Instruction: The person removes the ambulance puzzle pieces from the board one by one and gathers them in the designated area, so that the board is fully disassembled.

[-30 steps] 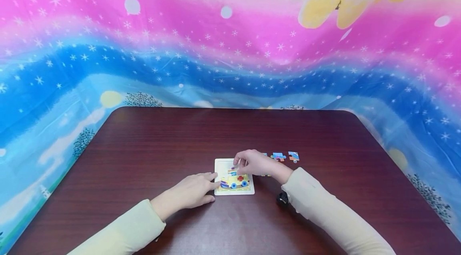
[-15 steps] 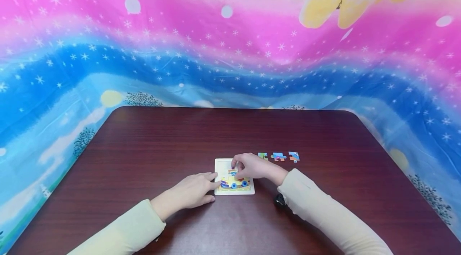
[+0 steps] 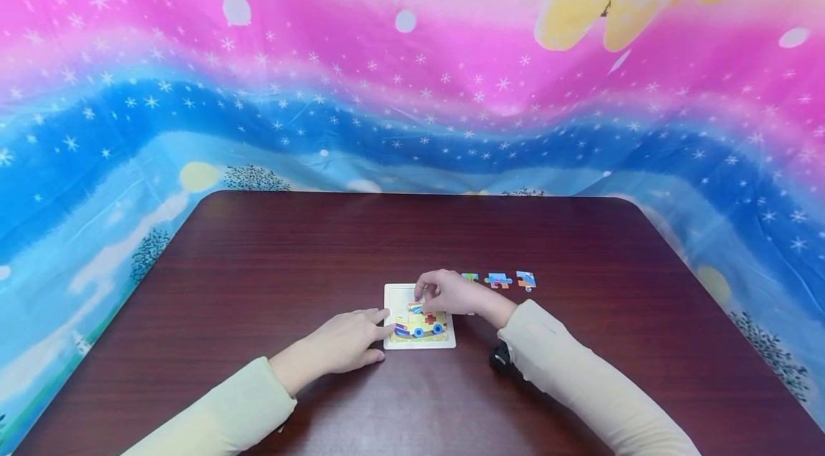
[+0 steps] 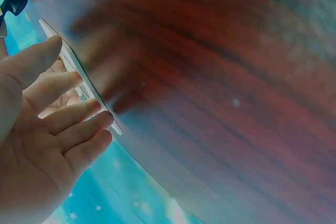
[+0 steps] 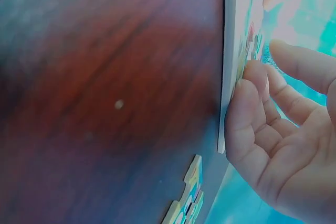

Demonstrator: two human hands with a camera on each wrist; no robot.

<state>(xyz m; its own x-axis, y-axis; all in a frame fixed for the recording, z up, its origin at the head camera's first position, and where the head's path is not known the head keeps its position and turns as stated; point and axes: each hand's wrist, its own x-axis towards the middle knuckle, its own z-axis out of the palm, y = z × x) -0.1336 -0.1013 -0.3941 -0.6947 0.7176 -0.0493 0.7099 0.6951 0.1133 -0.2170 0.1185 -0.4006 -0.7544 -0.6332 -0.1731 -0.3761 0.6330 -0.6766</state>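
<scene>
currently, the puzzle board [image 3: 419,346] lies flat on the brown table [image 3: 290,248], between the two hands of the person. it has a pale frame, and in its lower part there is a picture of a yellow car [image 3: 412,325] with a red cross and blue wheels. in the upper left part of the board, the pale bottom can be seen. the left hand [image 3: 341,341] is released and grasps nothing: its fingers are stretched out, and some of their tips touch the left edge of the board. in the left wrist view, these fingers are slightly spread. the right hand [image 3: 454,293] is over the upper right part of the board, with bent fingers, and the fingertips are down near the upper side of the car. i cannot tell if these fingers pinch a piece or only touch the board, because the hand covers this place. to the right of the board and a little farther from the person, three loose pieces [image 3: 498,280] lie near each other in a row on the table; the leftmost one is partly hidden by the right hand. both arms wear light sleeves [image 3: 213,406], and a black object [image 3: 501,357] is under the right wrist. behind the table hangs a curtain [image 3: 412,134] in pink and blue, with white snowflakes.
</scene>
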